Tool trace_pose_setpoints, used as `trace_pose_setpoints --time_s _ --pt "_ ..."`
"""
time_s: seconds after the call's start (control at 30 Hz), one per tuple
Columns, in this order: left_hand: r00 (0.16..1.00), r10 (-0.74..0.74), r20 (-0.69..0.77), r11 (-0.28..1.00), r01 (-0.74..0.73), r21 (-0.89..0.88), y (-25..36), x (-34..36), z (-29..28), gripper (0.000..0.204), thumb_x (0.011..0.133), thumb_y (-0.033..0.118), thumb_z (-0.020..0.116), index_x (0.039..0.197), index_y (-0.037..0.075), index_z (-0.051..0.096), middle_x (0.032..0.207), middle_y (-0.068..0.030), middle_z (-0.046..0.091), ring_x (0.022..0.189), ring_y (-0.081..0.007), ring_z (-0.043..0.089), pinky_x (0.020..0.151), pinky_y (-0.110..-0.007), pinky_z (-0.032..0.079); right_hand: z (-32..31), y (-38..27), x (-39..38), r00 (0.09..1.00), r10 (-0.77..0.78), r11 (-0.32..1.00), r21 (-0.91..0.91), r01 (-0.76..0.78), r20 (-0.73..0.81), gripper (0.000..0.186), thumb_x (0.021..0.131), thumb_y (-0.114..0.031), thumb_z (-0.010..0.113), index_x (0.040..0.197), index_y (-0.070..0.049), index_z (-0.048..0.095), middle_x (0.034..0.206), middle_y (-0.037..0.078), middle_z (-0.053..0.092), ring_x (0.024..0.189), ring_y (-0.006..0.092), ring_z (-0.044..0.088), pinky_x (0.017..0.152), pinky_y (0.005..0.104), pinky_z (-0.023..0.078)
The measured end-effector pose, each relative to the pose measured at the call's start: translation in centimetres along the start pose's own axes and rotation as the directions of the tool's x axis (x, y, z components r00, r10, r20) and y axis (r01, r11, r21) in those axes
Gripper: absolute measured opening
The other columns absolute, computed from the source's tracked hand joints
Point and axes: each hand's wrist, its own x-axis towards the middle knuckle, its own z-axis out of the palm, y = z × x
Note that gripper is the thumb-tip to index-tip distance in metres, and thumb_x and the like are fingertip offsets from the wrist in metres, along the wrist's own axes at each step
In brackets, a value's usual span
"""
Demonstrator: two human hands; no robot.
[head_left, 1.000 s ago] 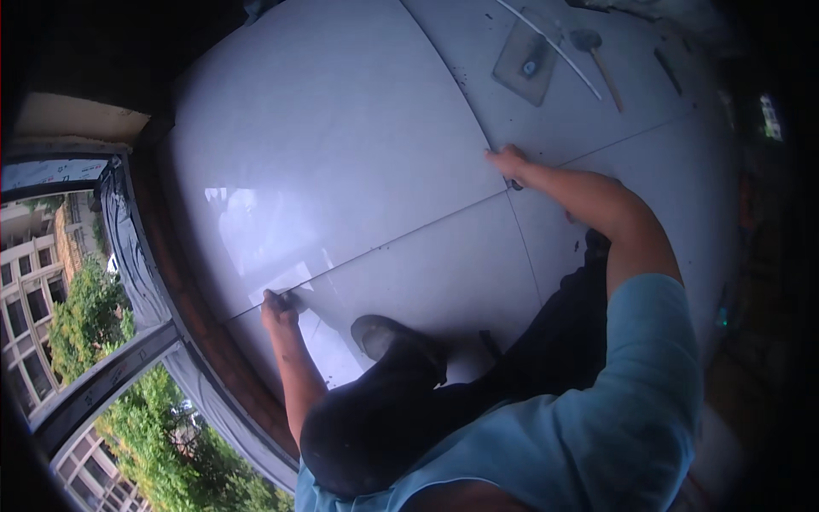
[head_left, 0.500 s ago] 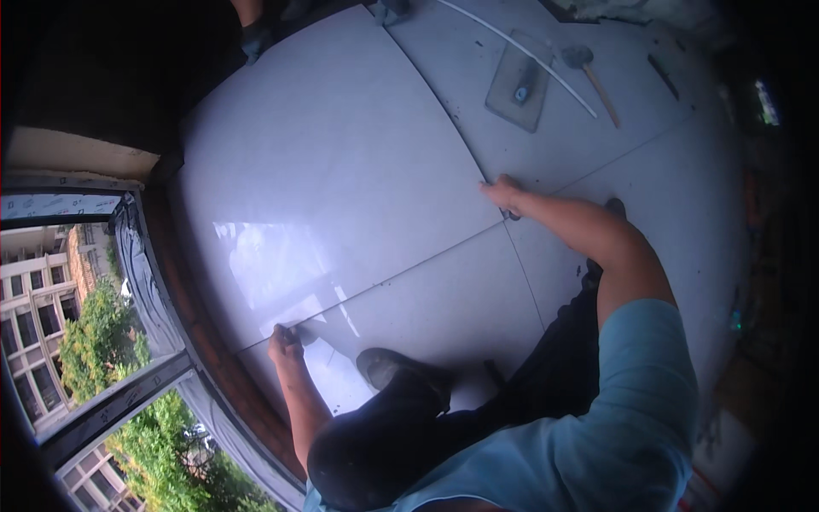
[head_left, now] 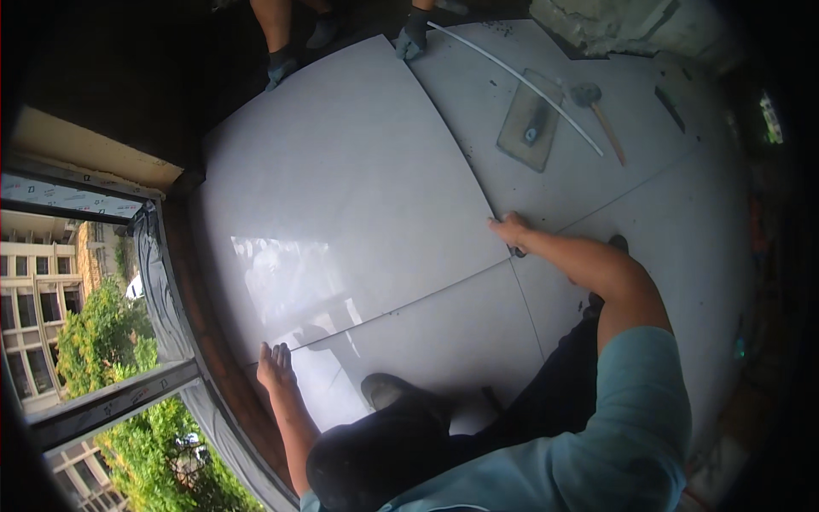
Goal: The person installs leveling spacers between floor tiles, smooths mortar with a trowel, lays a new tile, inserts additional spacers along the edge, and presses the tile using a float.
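A large pale glossy floor tile [head_left: 367, 179] lies in front of me, its right edge slightly raised over the neighbouring tile. My right hand [head_left: 514, 234] is closed on its near right corner, thumb on top and the other fingers partly hidden at the edge. At the near left end, my left hand [head_left: 276, 367] touches the tile's edge with thumb and fingers stretched out and apart; the fingertips look dark. Across from me, another person's gloved hands, one at the far left edge [head_left: 280, 68] and one at the far right corner [head_left: 411, 41], are on the tile.
Right of the tile lie a rubber mallet [head_left: 600, 115], a flat translucent board [head_left: 520, 141] with a tool on it, a curved white strip [head_left: 546, 96] and a dark bar [head_left: 670, 108]. A window frame [head_left: 119, 401] stands at left. My shoe [head_left: 386, 391] rests near the seam.
The view has shifted, bringing more of the other person's arms into sight. My left fingers have straightened from a curled grip. My right hand stays at its corner.
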Motion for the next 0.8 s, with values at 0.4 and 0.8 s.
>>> trace_pose_setpoints --time_s 0.4,0.8 --pt "0.962 0.252 0.106 0.874 -0.273 0.402 6.3 -5.1 5.1 0.058 0.095 0.027 0.063 0.133 -0.012 0.044 0.13 -0.0252 0.053 0.111 -0.0354 0.06 0.095 -0.04 0.051 -19.0 -15.9 -8.6 0.907 -0.409 0.889 -0.268 0.37 -0.105 0.04 0.082 -0.032 0.07 0.104 0.001 0.067 0.093 0.02 0.069 0.089 0.0306 0.068 0.079 0.0404 0.053" --pt "0.788 0.602 0.128 0.08 -0.219 0.972 6.7 8.3 1.5 0.037 0.073 0.037 0.067 0.083 0.002 0.069 0.078 -0.0144 0.067 0.079 -0.0283 0.064 0.077 -0.04 0.049 -16.7 -7.0 -11.0 0.899 -0.395 0.727 -0.534 0.432 0.19 0.032 0.079 -0.012 0.072 0.105 0.002 0.062 0.099 0.02 0.068 0.091 0.0313 0.068 0.081 0.0384 0.053"
